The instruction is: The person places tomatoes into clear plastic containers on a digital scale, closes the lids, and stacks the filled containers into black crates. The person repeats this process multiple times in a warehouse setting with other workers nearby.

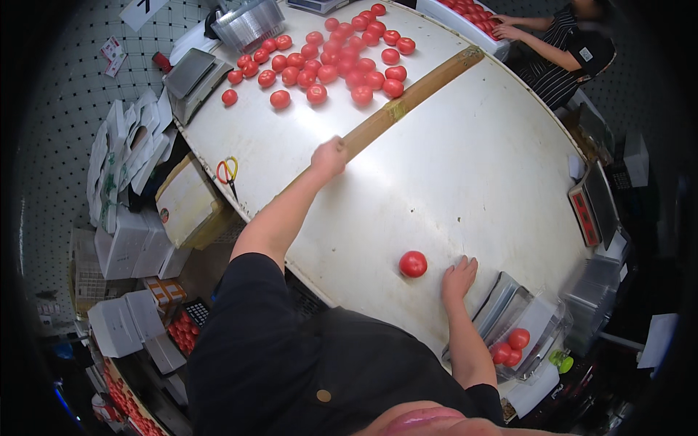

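My left hand (329, 159) grips a long brown bar (425, 87) lying slantwise across the white table (371, 201); whether it is wood or cardboard I cannot tell. Yellowish tape wraps the bar's middle. Beyond it is a loose spread of many red tomatoes (317, 94), some of them blurred. My right hand (459, 279) rests on the tabletop, fingers extended and holding nothing. Just left of that hand sits a single tomato (413, 264). To its right, several tomatoes (512, 349) lie in a clear plastic container (537, 321) on a scale (499, 300).
Scissors (228, 170) lie at the table's left edge, below another scale (193, 79) and stacked clear containers (248, 24). A red-fronted scale (591, 204) stands at the right edge. Upper right, another person (556, 54) reaches into a white box (458, 22) of tomatoes.
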The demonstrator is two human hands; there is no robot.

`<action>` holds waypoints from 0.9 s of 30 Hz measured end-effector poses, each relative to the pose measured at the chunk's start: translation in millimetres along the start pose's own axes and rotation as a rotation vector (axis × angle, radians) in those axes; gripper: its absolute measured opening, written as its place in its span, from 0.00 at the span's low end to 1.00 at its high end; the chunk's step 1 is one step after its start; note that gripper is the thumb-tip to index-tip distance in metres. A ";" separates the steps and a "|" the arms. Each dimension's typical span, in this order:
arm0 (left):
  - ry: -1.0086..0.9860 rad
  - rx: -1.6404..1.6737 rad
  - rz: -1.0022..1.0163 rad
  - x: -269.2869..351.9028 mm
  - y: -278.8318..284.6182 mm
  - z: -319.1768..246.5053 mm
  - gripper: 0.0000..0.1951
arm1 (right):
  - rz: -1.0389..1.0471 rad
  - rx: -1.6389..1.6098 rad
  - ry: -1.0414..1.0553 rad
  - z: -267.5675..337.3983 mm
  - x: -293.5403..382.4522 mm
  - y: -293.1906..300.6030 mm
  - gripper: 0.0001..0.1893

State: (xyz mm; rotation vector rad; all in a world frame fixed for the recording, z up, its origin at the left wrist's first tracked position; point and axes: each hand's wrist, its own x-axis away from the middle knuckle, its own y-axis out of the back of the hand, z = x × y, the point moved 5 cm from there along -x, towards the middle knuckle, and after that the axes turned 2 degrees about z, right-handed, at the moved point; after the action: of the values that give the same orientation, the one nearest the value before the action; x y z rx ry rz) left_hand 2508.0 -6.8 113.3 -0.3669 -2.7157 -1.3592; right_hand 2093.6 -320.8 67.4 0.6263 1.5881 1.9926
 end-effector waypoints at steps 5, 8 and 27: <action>0.227 0.346 -0.051 -174.7 3.2 5.8 0.38 | -0.119 -0.006 0.016 -8.7 11.0 -16.3 0.30; 0.386 0.405 0.152 -227.2 -27.5 11.8 0.45 | -0.075 -0.010 0.011 -10.8 11.0 -15.8 0.31; 0.050 0.675 0.598 -291.0 -102.6 -58.5 0.27 | -0.038 -0.192 -0.087 -20.0 8.8 -18.8 0.31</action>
State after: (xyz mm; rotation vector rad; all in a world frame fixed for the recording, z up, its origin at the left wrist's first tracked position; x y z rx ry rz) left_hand 2762.2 -163.9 16.5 -0.9374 -2.5019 -0.2788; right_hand 2076.0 -326.4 45.1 0.5942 1.3293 2.0305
